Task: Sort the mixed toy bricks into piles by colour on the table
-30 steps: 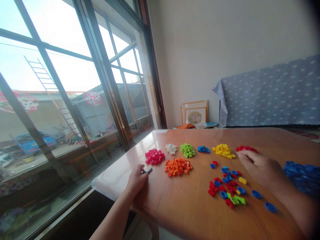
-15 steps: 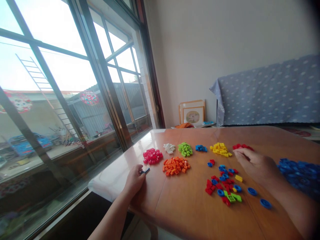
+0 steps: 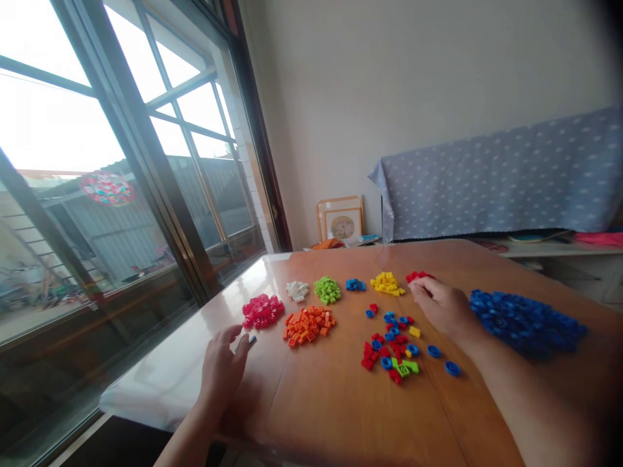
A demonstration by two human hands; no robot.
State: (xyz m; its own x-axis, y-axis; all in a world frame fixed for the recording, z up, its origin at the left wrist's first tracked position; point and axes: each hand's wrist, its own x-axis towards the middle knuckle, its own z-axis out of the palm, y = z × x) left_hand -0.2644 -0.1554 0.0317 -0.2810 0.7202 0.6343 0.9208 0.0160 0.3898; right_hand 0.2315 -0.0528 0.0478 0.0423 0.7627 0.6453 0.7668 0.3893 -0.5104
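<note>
I see the left hand (image 3: 222, 364) low on the brown table (image 3: 311, 395), with a small dark piece (image 3: 252, 341) by its thumb. Far from it, the right hand (image 3: 440, 306) is at the red pile (image 3: 418, 276). Between my two hands I see pink (image 3: 263, 311), white (image 3: 297, 290), green (image 3: 327, 290), orange (image 3: 309, 325), blue (image 3: 355, 285) and yellow piles (image 3: 387, 283), and a mixed bunch (image 3: 389, 347).

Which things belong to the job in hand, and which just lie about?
Likely in use:
pink pile
orange pile
white pile
green pile
small blue pile
yellow pile
red pile
large blue heap
mixed pieces
dark piece at left hand

Lying about:
framed picture
dotted cloth
</note>
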